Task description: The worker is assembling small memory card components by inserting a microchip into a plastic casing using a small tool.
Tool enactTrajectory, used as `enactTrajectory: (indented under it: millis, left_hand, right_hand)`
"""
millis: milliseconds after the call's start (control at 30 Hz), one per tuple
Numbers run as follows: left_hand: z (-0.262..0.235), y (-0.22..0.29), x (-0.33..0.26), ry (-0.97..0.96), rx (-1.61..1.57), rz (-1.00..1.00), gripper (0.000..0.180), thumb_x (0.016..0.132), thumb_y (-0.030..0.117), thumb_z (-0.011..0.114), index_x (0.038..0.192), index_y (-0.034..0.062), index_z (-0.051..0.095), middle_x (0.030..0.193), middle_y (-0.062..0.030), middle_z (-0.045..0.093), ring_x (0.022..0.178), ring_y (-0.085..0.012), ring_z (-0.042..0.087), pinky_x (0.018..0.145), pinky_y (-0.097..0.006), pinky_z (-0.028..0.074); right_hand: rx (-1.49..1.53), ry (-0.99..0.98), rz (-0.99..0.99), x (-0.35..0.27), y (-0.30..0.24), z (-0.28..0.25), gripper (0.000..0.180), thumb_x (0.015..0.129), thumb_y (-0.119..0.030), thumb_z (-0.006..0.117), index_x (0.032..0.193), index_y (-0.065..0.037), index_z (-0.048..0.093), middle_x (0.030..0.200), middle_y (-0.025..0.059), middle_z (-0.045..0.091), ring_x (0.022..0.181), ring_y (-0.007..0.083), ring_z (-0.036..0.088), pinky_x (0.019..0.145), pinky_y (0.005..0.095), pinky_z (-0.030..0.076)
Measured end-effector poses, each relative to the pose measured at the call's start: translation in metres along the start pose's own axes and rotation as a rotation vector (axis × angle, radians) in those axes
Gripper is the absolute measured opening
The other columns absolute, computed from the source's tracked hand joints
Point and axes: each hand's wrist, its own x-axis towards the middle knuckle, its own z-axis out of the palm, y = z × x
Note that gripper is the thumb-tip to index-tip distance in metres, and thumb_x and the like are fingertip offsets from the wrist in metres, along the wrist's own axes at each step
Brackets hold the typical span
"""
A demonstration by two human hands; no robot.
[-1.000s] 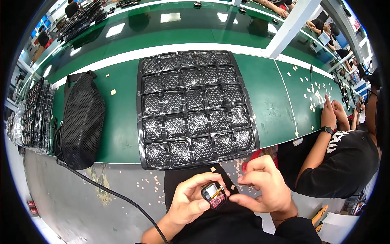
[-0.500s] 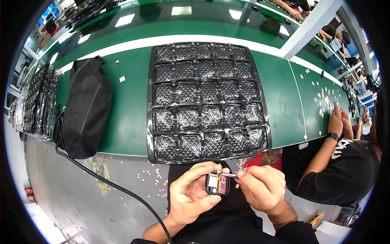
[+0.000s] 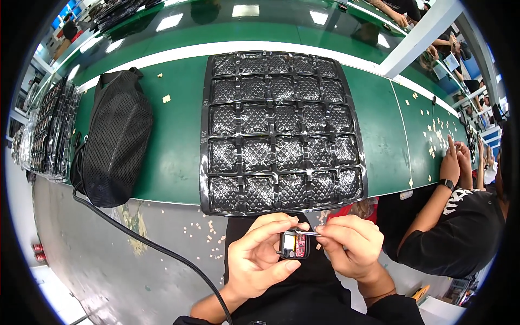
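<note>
My left grip point(image 3: 257, 262) holds the device point(image 3: 295, 246) just off the surface's point(image 3: 382, 141) near edge, left of my right grip point(image 3: 355, 246), which pinches tweezers point(image 3: 310, 233). Their long axis runs sideways, tips leftward at the device's far edge; touching, I cannot tell. White lettering marks a neighbour's sleeve point(image 3: 457, 200); the device shows me nothing legible.

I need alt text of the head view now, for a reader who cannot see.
A person's left hand holds a small black device with its inner parts exposed, while the right hand holds a thin metal tool at the device's upper edge. Beyond, a black grid-pocketed tray lies on a green table, a black mesh bag to its left.
</note>
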Motion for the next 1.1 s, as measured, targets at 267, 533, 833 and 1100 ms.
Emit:
enactTrajectory:
  millis: [267,533,833,1100]
  left_hand:
    - [-0.003,0.001,0.001,-0.083,-0.053,0.024,0.061,0.084,-0.016,0.071,0.141,-0.0115,0.050,0.139,-0.0205,0.047,0.133,-0.0353,0.054,0.108,-0.045,0.051]
    - [0.001,0.008,-0.001,-0.030,0.020,0.004,0.060,0.085,-0.015,0.071,0.141,-0.0125,0.049,0.140,-0.0213,0.048,0.131,-0.0341,0.056,0.108,-0.043,0.051]
    - [0.000,0.009,0.001,-0.020,0.098,0.045,0.059,0.085,-0.014,0.072,0.140,-0.0121,0.051,0.140,-0.0206,0.049,0.131,-0.0341,0.056,0.108,-0.044,0.052]
    - [-0.020,0.024,-0.010,0.017,0.409,0.258,0.062,0.077,0.004,0.087,0.130,0.0048,0.055,0.131,-0.0231,0.055,0.121,-0.0390,0.064,0.102,-0.046,0.055]
  right_hand:
    - [-0.091,0.021,-0.040,-0.004,0.001,0.007,0.027,0.071,-0.002,0.085,0.097,-0.002,0.075,0.083,0.0076,0.069,0.063,0.0192,0.067,0.051,0.0298,0.051]
    - [-0.191,0.051,-0.121,-0.004,-0.003,0.013,0.028,0.071,0.001,0.084,0.097,0.001,0.074,0.083,0.0093,0.069,0.059,0.0184,0.065,0.049,0.0288,0.049]
    - [-0.225,0.002,-0.102,-0.002,-0.005,0.013,0.023,0.073,0.001,0.082,0.094,0.001,0.073,0.080,0.0098,0.068,0.058,0.0217,0.065,0.051,0.0299,0.051]
    - [-0.130,0.129,-0.044,0.002,0.013,-0.004,0.022,0.078,-0.004,0.082,0.098,0.000,0.073,0.083,0.0102,0.069,0.065,0.0228,0.066,0.056,0.0309,0.053]
